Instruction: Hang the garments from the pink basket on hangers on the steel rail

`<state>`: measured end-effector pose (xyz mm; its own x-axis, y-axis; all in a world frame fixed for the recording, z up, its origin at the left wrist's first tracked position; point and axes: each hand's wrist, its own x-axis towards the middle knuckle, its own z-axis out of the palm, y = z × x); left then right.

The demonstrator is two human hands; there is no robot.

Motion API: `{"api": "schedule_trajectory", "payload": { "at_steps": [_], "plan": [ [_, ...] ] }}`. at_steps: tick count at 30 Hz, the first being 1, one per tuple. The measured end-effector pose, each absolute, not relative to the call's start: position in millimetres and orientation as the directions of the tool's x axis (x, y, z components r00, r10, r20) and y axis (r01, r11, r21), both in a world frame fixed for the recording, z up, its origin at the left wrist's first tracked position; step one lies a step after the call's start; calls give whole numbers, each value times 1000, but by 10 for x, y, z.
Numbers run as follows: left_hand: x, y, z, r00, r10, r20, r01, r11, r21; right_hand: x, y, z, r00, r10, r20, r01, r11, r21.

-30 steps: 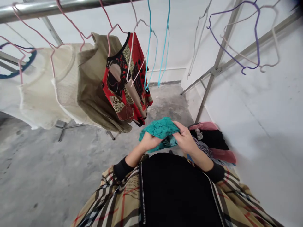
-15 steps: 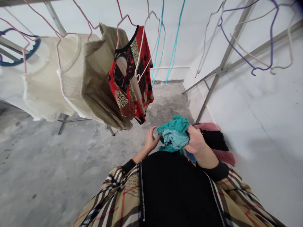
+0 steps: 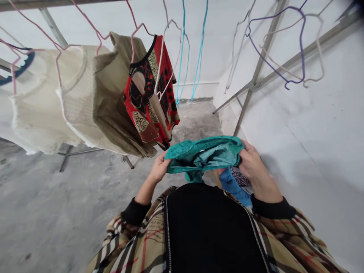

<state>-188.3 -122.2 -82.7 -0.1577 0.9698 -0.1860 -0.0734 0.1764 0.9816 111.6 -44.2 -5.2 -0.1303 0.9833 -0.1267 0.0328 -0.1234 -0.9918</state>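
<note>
A teal patterned garment [image 3: 182, 149] is stretched sideways between my two hands, in front of my chest. Its opening faces up and shows a paler inside; what kind of garment it is I cannot tell. My left hand [image 3: 159, 167] is closed on its left edge, thumb on top. At the opposite edge my right hand [image 3: 251, 161] grips the cloth, fingers partly hidden behind it. Some of the fabric hangs down in the middle, below the opening.
A red and black patterned top [image 3: 153, 94], an olive garment [image 3: 119, 94] and several cream tops [image 3: 76, 91] hang at the left. Bare hangers, including a purple one [image 3: 303, 49] and blue ones [image 3: 182, 57], hang ahead and right. Blue cloth [image 3: 234, 187] lies below my right hand.
My hands have moved apart, the left one leftward and the right one rightward. The bunched teal garment is now spread wide with its opening showing. The view has shifted slightly.
</note>
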Motion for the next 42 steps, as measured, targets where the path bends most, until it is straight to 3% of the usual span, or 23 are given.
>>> {"api": "schedule_trajectory", "payload": {
  "at_steps": [6, 10, 15, 18, 23, 28, 34, 38, 42],
  "plan": [
    [-2136, -1430, -411, -198, 943, -266, -313, 196, 929, 1227, -502, -295, -116, 929, -351, -172, -367, -914],
    [-2056, -1527, -265, -219, 918, -331, -500, 185, 846, 1237, -535, -397, -207, 852, -482, -248, -522, -816],
    [-1992, -1638, -171, -181, 862, -474, -614, 278, 739, 1289, -547, -574, -311, 770, -557, -315, -637, -704],
    [-1960, -1681, -156, -163, 836, -523, -610, 331, 720, 1325, -555, -703, -278, 784, -554, -337, -620, -708],
    [-1880, -1717, -145, -195, 814, -547, -551, 370, 748, 1256, -622, -940, -106, 842, -528, -222, -538, -813],
    [-1829, -1796, -161, -201, 817, -540, -466, 405, 787, 1253, -935, -1135, -133, 847, -514, -29, -522, -853],
    [-1814, -1883, -281, -271, 795, -543, -384, 428, 818, 1458, -1304, -1156, -516, 765, -386, 285, -272, -919],
    [-1890, -1948, -362, -229, 855, -465, -160, 438, 885, 1481, -1175, -1115, -654, 704, -278, 384, -9, -923],
    [-2012, -1992, -446, -70, 938, -341, 205, 348, 915, 1504, -893, -961, -540, 824, -171, 364, 46, -930]
  ]
}}
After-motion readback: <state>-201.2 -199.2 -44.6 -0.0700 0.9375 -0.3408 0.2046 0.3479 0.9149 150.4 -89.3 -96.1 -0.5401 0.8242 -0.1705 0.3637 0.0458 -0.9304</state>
